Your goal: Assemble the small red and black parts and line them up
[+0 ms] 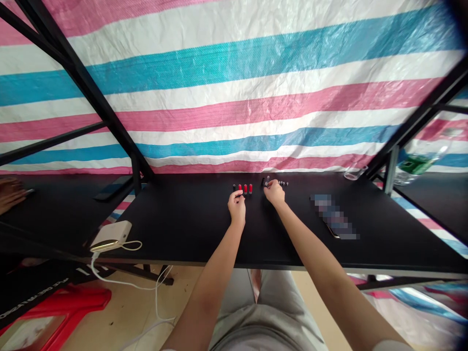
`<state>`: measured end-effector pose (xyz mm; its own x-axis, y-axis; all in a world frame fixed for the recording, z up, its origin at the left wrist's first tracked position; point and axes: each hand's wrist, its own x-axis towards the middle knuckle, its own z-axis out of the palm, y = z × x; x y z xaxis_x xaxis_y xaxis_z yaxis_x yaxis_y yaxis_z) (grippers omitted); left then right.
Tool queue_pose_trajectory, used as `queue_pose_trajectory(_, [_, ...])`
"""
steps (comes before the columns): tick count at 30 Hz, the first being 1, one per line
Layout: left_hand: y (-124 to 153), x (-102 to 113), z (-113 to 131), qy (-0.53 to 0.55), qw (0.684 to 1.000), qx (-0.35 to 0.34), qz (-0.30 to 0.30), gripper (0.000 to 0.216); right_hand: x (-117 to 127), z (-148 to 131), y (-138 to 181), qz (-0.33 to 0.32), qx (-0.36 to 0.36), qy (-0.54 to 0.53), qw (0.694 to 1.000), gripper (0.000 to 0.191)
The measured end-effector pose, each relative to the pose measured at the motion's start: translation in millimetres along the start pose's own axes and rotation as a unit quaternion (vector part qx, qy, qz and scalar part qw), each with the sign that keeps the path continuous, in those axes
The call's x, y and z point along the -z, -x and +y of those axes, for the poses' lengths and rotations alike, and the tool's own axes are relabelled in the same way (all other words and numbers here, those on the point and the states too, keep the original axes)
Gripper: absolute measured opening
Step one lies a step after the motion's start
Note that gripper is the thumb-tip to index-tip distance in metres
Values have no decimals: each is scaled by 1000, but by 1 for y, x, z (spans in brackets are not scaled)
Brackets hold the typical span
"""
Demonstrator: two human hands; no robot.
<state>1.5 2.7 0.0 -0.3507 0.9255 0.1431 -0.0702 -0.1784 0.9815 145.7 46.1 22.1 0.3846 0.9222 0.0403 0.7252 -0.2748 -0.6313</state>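
Note:
Several small red cylinders (245, 188) stand in a short row on the black table (183, 219), with a small black cylinder (234, 187) at the row's left end. Just in front of them is my left hand (237, 209), its thumb and fingers closed together; what they hold, if anything, is too small to make out. My right hand (275, 194) is pinched beside a small black piece (263, 182) and a small clear piece (268, 179). Its fingertips partly cover that spot, so I cannot tell what it grips. Small silvery pieces (283, 184) lie just beyond its knuckles.
A phone (334, 217), blurred over, lies to the right. At left, a white box (111, 235) carries a cable. A clear cup (354, 171) and a bottle (417, 163) are at far right. Another person's hand (12, 195) shows at far left. Black frame bars flank the table.

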Motion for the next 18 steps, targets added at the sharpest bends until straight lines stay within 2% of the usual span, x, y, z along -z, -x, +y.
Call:
queue_pose_trajectory(2, [0,0,0,-4,1000,0,1,18,4,4,-7,-5,-21,7,1000,33])
queue_pose_trajectory(7, [0,0,1,4,1000,-8,-1,18,0,4,-20,-34,-23,24,999,40])
queue_pose_trajectory(15, [2,0,7,-2,1000,14,-5,15,-15,-10,-33,-28,-26,73,997,39])
queue_pose_trajectory(18, [2,0,7,-8,1000,9,-6,15,-20,-9,-36,-15,-20,71,997,31])
